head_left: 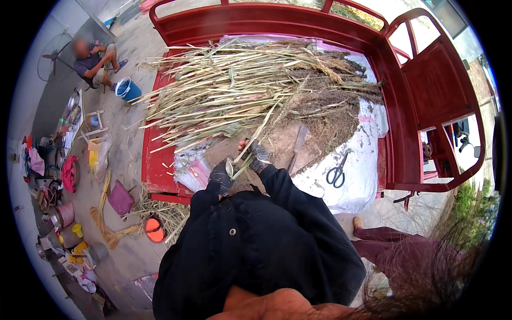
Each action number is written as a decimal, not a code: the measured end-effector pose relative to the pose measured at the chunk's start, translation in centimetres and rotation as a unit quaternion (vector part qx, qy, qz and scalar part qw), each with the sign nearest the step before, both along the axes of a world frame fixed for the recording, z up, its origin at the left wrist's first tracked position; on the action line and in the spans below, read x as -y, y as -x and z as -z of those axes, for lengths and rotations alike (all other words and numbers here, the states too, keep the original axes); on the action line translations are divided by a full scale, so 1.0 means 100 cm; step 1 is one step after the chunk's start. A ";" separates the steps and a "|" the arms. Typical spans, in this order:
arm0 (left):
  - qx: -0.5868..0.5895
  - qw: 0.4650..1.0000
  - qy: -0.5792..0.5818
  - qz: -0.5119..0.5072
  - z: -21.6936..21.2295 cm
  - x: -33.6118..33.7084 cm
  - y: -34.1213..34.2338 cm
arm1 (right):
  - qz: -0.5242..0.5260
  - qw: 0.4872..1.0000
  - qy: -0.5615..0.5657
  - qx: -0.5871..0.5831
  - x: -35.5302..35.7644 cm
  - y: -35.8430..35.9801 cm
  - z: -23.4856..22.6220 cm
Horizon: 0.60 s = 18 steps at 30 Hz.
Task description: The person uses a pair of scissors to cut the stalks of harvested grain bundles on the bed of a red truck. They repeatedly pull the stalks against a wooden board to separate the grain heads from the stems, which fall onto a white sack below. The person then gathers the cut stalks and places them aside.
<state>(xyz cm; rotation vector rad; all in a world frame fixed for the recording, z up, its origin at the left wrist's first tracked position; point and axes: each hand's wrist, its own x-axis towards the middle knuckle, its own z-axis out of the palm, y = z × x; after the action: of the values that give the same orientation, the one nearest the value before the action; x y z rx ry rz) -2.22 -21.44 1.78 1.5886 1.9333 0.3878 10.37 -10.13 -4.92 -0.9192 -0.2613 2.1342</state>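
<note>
Both my hands wear grey gloves with bare fingertips, near the close edge of a red cargo bed (156, 136). In my right hand (258, 154) is a pale plant stalk (265, 121), slanting up to the right toward a brown seed head. My left hand (222, 176) is closed at the stalk's lower end, around a green leaf strip (230, 167). Beyond my hands lies a thick heap of cut stalks (213, 90), with dark seed heads (333, 114) on its right. A long flat blade (300, 141) rests right of my right hand. Farther right are black-handled scissors (336, 173).
White sheeting (368, 176) lines part of the bed, strewn with loose seeds. Red side walls (266, 20) enclose its far and right sides. A person (96, 58) sits at far left by a blue bucket (128, 89). Maroon trousers (394, 245) of another person show at lower right.
</note>
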 end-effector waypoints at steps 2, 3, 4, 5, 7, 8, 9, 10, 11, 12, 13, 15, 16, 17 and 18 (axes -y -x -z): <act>0.082 0.996 0.039 -0.025 0.013 -0.007 -0.009 | 0.009 0.999 0.039 -0.022 0.000 -0.006 -0.011; 0.082 0.996 0.012 -0.017 0.012 -0.003 -0.009 | 0.010 1.000 0.024 0.010 -0.004 -0.013 -0.005; 0.083 0.996 -0.015 -0.009 0.008 0.009 -0.002 | 0.010 0.999 0.009 0.042 -0.008 -0.020 0.003; 0.083 0.996 -0.041 0.002 0.006 0.021 0.007 | 0.014 0.997 -0.003 0.073 -0.013 -0.027 0.011; 0.088 0.994 -0.043 0.040 0.041 0.058 0.040 | 0.090 0.995 0.027 0.037 -0.015 -0.032 0.017; 0.088 0.994 -0.040 0.050 0.044 0.078 0.053 | 0.121 0.990 0.060 0.035 -0.016 -0.035 0.017; 0.083 0.995 -0.036 0.049 0.043 0.102 0.067 | 0.150 0.984 0.091 0.031 -0.020 -0.038 0.017; 0.078 0.995 -0.033 0.060 0.044 0.107 0.081 | 0.199 0.974 0.100 0.041 -0.031 -0.056 0.027; 0.053 0.998 -0.026 0.021 0.038 0.148 0.094 | 0.206 0.972 0.115 0.013 -0.032 -0.055 0.043; 0.034 0.999 -0.033 0.010 0.040 0.164 0.112 | 0.215 0.970 0.114 0.014 -0.036 -0.066 0.044; 0.003 0.999 -0.040 -0.016 0.038 0.191 0.130 | 0.209 0.971 0.118 0.012 -0.038 -0.066 0.043; -0.082 0.991 -0.074 -0.078 0.034 0.250 0.169 | 0.205 0.974 0.097 0.014 -0.038 -0.057 0.054; -0.129 0.982 -0.068 -0.121 0.034 0.274 0.191 | 0.204 0.975 0.084 0.017 -0.040 -0.056 0.059; -0.167 0.970 -0.055 -0.170 0.035 0.297 0.212 | 0.202 0.976 0.078 0.016 -0.044 -0.058 0.051; -0.204 0.946 0.076 -0.241 0.024 0.303 0.226 | 0.201 0.976 0.081 0.017 -0.053 -0.064 0.044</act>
<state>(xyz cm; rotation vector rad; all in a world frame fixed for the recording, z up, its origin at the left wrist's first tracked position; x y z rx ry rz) -24.82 -51.76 -0.62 1.1436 2.6081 0.0949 16.72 -4.86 -9.34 -1.0068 0.0819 1.7829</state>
